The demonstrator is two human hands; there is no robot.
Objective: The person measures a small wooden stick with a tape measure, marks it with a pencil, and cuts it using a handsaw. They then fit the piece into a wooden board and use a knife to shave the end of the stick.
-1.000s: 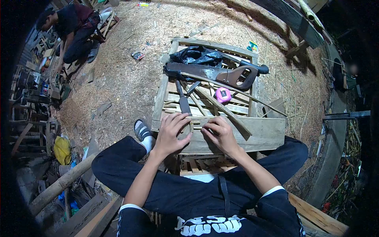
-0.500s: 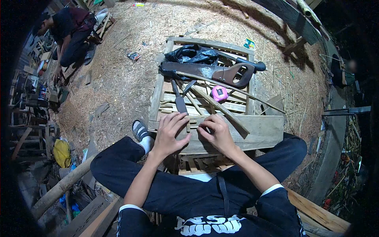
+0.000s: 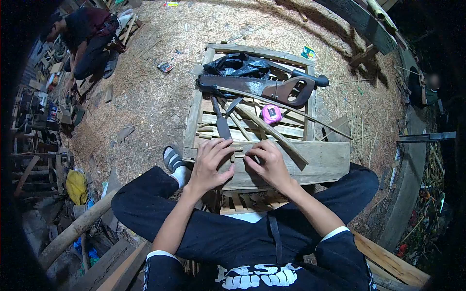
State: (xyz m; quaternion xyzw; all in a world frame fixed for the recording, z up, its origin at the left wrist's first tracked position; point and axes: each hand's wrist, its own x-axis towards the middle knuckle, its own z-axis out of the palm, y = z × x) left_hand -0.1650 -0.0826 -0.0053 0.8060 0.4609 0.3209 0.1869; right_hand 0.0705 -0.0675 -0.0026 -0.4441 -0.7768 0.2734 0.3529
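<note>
Hands barely shifted, left hand (image 3: 209, 162), right hand (image 3: 268, 165), small wood piece (image 3: 238, 154) seemingly lying crosswise

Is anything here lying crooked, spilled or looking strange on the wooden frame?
Nothing is clearly damaged. The tools lie untidily: the hand saw, a pink tape measure and loose sticks cross the slatted frame at angles. Sawdust covers the ground.

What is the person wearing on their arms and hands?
Nothing on the hands: the left hand and right hand are bare, with no gloves. The forearms are bare too. Short black sleeves with thin white trim end near the elbows.
</note>
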